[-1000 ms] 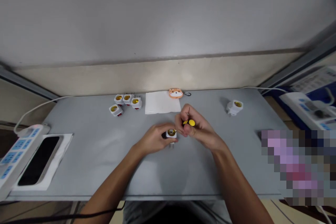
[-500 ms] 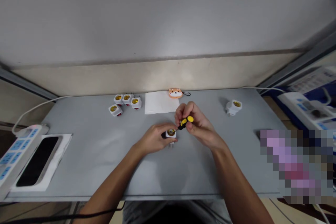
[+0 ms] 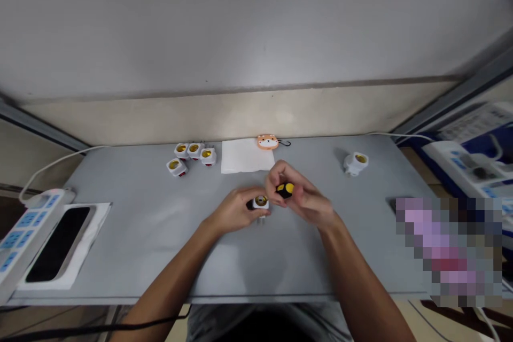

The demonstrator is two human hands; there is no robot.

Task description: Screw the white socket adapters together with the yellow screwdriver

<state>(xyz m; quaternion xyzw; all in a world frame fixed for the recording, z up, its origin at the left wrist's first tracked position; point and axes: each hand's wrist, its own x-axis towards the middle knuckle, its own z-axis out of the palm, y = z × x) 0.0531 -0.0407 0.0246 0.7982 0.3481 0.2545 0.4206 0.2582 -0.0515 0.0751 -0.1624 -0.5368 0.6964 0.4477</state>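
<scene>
My left hand (image 3: pixel 236 210) is closed around a white plug-in lamp socket (image 3: pixel 261 202), its round brass-lined opening facing up and its prongs toward me. Just to the right, my right hand (image 3: pixel 298 192) grips a screwdriver by its short black and yellow handle (image 3: pixel 285 189). The screwdriver's shaft is hidden by the fingers, so I cannot tell whether its tip touches the socket. Both hands are over the middle of the grey table (image 3: pixel 160 246).
Several similar sockets (image 3: pixel 194 150) stand at the back left, and one more socket (image 3: pixel 356 163) lies at the right. A white tissue (image 3: pixel 242 157) lies behind my hands beside an orange animal-faced case (image 3: pixel 267 141). A phone (image 3: pixel 60 244) and power strip (image 3: pixel 30 224) are at the left.
My right hand has turned and dropped slightly, tipping the screwdriver handle nearer to level. The left hand holds the socket in the same place.
</scene>
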